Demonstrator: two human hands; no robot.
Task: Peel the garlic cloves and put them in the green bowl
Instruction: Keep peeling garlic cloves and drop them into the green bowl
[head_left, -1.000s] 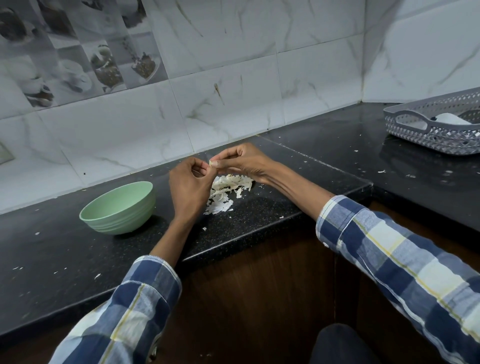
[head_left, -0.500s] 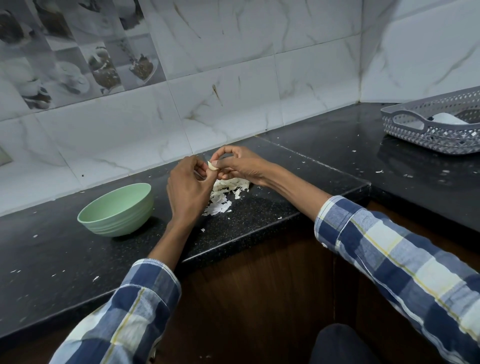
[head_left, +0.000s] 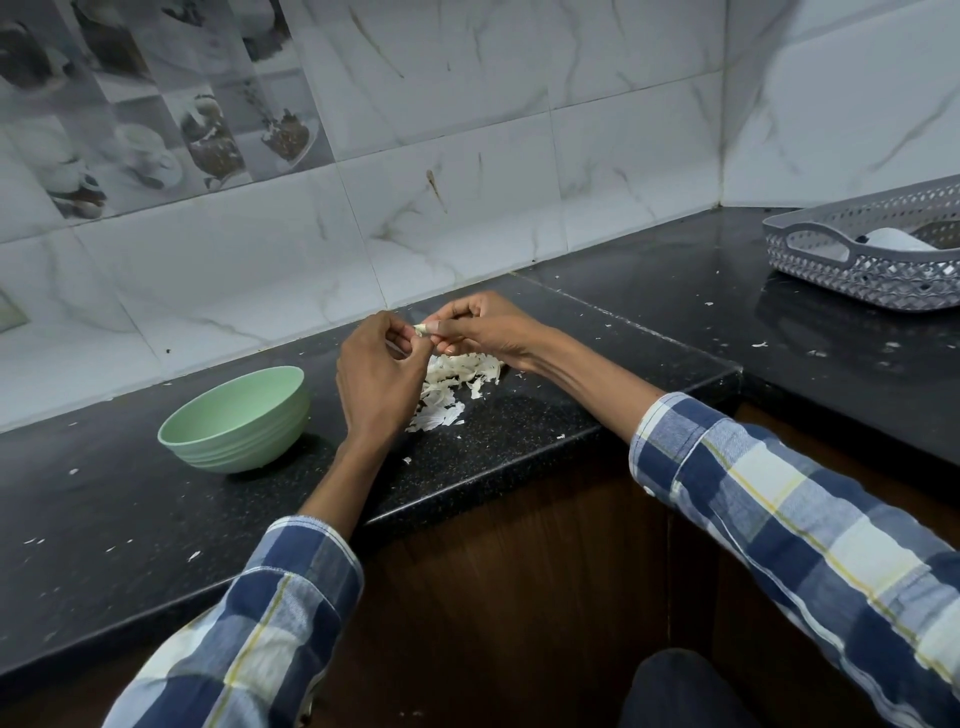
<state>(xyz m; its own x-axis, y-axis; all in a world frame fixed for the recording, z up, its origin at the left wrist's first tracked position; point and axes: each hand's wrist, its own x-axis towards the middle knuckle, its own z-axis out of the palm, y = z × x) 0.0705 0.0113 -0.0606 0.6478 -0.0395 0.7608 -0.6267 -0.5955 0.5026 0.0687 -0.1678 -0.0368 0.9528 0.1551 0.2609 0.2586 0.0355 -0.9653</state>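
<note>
Above peel heap, hands seemingly pinching garlic clove

No readable text anywhere.

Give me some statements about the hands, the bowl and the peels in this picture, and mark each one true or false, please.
1. Both hands pinch one garlic clove between them. True: the left hand and the right hand meet on it.
2. The green bowl lies upside down. False: it stands upright, opening up.
3. The pile of peels lies on the counter below the hands. True.
4. The basket stands beside the bowl. False: it is far to the right, on the other stretch of counter.
5. The bowl is to the right of both hands. False: it is to their left.
</note>
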